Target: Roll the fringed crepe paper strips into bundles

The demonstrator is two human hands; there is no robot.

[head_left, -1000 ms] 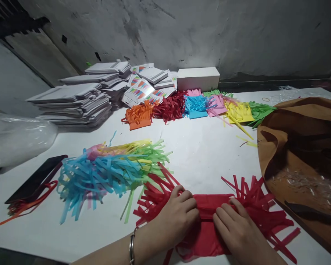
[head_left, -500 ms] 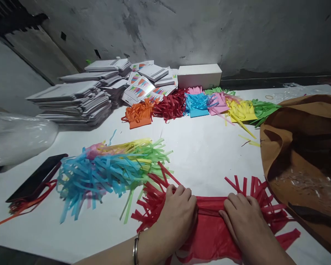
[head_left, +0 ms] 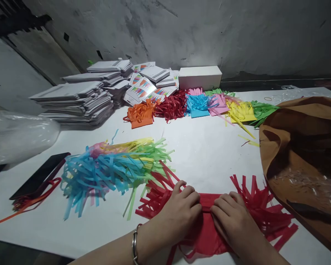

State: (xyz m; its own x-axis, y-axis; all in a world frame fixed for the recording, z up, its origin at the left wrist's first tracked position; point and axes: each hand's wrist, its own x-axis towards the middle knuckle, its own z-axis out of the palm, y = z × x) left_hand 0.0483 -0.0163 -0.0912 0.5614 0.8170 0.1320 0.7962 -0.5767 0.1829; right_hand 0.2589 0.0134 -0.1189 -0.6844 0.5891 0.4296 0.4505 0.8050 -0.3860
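A: Hands?

B: Left hand (head_left: 179, 213) and right hand (head_left: 231, 222) both pressed down on the red fringed paper (head_left: 209, 221), fingers curled, tips pinching its folded top edge, nearly meeting in the middle. Bracelet (head_left: 134, 244) on the left wrist.

A: Where's the paper?

B: On the white table (head_left: 204, 154), at the near edge, right of centre. Red fringe fans out past both hands, left and right.

A: Around it?

B: Multicolour fringe pile (head_left: 113, 169), blue, green, yellow, pink, just left of it, green strips touching the red fringe. Black phone (head_left: 38, 176) with a red strap (head_left: 24, 204) near the left edge. Brown cloth bag (head_left: 300, 162) at the right edge, just beside the red fringe.

A: Far side?

B: Row of fringed stacks along the far edge: orange stack (head_left: 140, 115), red stack (head_left: 172, 106), blue stack (head_left: 197, 105), pink, yellow stack (head_left: 241, 112), green. White box (head_left: 200, 77) behind them. Stacks of white cards (head_left: 77, 101) at the far left corner, printed cards (head_left: 140, 88) beside them. Clear plastic bag (head_left: 16, 136) over the left edge.
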